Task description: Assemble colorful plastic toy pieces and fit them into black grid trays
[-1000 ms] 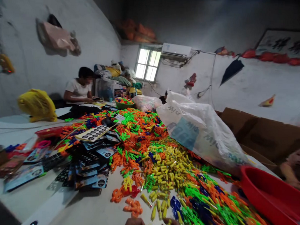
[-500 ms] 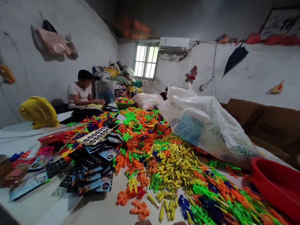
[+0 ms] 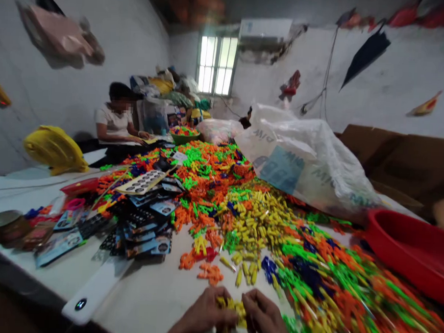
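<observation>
head: at six o'clock, my left fingers [image 3: 228,315] and right fingers [image 3: 251,306] pinch yellow pieces [image 3: 241,311], probably light, stiff; best gripped mid-body.

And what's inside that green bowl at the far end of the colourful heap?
The green bowl is filled with small bright pieces, mostly orange and green. Only the top layer shows; anything deeper is hidden by those pieces and the bowl's side.

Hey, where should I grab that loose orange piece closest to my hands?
Probably pinch the orange piece around its middle, coming from the near side and slightly above: it lies low on the white table, and a red piece and the colourful heap lie beyond it. Its finer outline is blurred.
</observation>
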Motion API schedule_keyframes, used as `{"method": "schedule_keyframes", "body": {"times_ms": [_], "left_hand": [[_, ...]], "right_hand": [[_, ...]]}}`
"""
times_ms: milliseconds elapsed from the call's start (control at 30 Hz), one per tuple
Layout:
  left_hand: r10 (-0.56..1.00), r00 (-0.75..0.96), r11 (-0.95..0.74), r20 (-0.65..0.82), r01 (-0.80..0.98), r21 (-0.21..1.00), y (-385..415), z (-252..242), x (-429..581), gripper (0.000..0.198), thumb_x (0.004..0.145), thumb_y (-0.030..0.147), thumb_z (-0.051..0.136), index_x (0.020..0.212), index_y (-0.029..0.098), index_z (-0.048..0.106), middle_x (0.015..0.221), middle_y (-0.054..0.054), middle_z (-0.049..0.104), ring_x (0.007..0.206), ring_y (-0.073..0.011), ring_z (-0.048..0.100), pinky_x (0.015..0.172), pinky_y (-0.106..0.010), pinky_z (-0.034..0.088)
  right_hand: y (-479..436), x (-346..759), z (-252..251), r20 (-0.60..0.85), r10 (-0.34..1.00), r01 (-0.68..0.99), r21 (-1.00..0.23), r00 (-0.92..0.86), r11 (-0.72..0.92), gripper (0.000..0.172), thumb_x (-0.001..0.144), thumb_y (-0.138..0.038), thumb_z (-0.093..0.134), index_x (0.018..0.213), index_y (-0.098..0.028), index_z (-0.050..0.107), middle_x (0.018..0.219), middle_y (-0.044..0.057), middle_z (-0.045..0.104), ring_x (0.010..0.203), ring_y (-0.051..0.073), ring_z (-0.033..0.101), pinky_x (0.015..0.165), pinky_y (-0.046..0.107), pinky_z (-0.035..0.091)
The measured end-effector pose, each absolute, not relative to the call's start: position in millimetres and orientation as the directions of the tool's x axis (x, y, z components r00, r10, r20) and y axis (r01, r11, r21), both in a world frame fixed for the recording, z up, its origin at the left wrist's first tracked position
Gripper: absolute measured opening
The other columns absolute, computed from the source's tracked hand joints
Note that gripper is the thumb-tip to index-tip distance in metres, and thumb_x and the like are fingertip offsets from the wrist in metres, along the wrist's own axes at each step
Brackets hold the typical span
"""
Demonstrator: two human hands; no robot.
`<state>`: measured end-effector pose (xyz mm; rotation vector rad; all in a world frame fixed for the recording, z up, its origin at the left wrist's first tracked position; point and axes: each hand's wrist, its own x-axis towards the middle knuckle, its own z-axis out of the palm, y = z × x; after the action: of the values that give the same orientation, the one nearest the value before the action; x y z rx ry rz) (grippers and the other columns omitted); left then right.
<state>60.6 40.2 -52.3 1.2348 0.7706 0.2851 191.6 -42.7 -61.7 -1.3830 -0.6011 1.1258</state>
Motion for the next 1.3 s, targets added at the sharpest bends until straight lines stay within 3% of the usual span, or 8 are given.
{"method": "schedule_keyframes", "body": {"times_ms": [233,367,700,800,933,1033,1167,1300], "left_hand": [[0.473,0.825,0.562,-0.309,-0.013,0.827,35.3,-43.1,65.4,0.031,0.062,0.027,0.071,0.081,0.014,0.051,0.065,0.001,0.059,0.049,-0.0069,0.051,0.048,-0.02,0.036],[0.488,0.82,0.528,-0.298,-0.005,0.849,36.9,-42.4,61.2,0.027,0.065,0.026,0.07,0.081,0.014,0.052,0.068,0.0,0.061,0.05,-0.0076,0.054,0.048,-0.02,0.037],[0.451,0.849,0.44,-0.275,0.056,0.896,36.5,-49.5,57.7,0.034,0.065,0.035,0.074,0.082,0.011,0.056,0.064,-0.001,0.062,0.052,-0.0104,0.056,0.05,-0.022,0.044],[0.499,0.822,0.388,-0.276,0.073,0.919,35.8,-53.3,58.0,0.033,0.065,0.036,0.074,0.08,0.012,0.057,0.059,0.001,0.059,0.049,-0.0091,0.053,0.049,-0.022,0.042],[0.573,0.778,0.294,-0.259,0.1,0.951,28.1,-61.7,62.1,0.03,0.067,0.037,0.07,0.08,0.012,0.059,0.057,0.002,0.057,0.049,-0.0082,0.05,0.05,-0.021,0.04],[0.516,0.815,0.302,-0.264,0.115,0.946,23.5,-65.0,66.8,0.029,0.07,0.036,0.066,0.085,0.012,0.059,0.065,0.0,0.06,0.054,-0.0094,0.052,0.053,-0.022,0.041],[0.616,0.774,-0.066,-0.145,0.234,0.97,41.6,-64.5,71.8,0.028,0.074,0.028,0.059,0.098,0.014,0.06,0.087,-0.006,0.065,0.076,-0.0165,0.059,0.067,-0.028,0.045],[0.697,0.694,-0.614,0.181,0.449,0.649,78.7,-74.8,70.0,0.025,0.077,0.016,0.052,0.099,0.016,0.063,0.104,-0.01,0.064,0.102,-0.0251,0.055,0.092,-0.039,0.039]], "right_hand": [[-44.0,188.1,-43.5,-0.309,0.823,-0.455,-0.888,0.478,-0.069,0.043,0.059,-0.053,0.074,0.063,-0.016,0.052,0.047,-0.008,0.04,0.041,0.005,0.034,0.042,0.02,0.026],[-47.1,187.0,-48.2,-0.261,0.845,-0.355,-0.93,0.467,-0.091,0.043,0.07,-0.057,0.064,0.068,-0.016,0.054,0.045,-0.006,0.045,0.039,0.006,0.037,0.041,0.02,0.026],[-48.6,190.7,-51.2,-0.38,0.875,-0.47,-0.857,0.299,-0.212,0.042,0.066,-0.054,0.068,0.062,-0.017,0.049,0.043,-0.007,0.044,0.032,0.003,0.03,0.033,0.018,0.017],[-53.4,189.5,-52.0,-0.367,0.864,-0.392,-0.893,0.345,-0.223,0.042,0.07,-0.054,0.064,0.059,-0.018,0.046,0.039,-0.008,0.042,0.031,0.003,0.026,0.033,0.019,0.015],[-59.3,185.1,-56.8,-0.211,0.806,-0.109,-0.977,0.553,-0.182,0.043,0.075,-0.055,0.059,0.057,-0.018,0.046,0.041,-0.006,0.045,0.034,0.005,0.031,0.035,0.02,0.019],[-62.9,192.3,-60.4,-0.234,0.816,-0.104,-0.972,0.528,-0.211,0.043,0.075,-0.056,0.057,0.059,-0.018,0.047,0.042,-0.006,0.043,0.035,0.006,0.03,0.036,0.02,0.019],[-75.8,238.9,-54.8,-0.208,0.716,-0.004,-0.961,0.667,-0.275,0.039,0.075,-0.052,0.058,0.059,-0.018,0.05,0.042,-0.004,0.043,0.038,0.008,0.034,0.038,0.021,0.023],[-90.1,298.9,-36.8,0.014,0.501,0.256,-0.872,0.865,-0.418,0.035,0.074,-0.048,0.056,0.067,-0.015,0.066,0.049,0.002,0.057,0.049,0.014,0.05,0.043,0.022,0.033]]}}
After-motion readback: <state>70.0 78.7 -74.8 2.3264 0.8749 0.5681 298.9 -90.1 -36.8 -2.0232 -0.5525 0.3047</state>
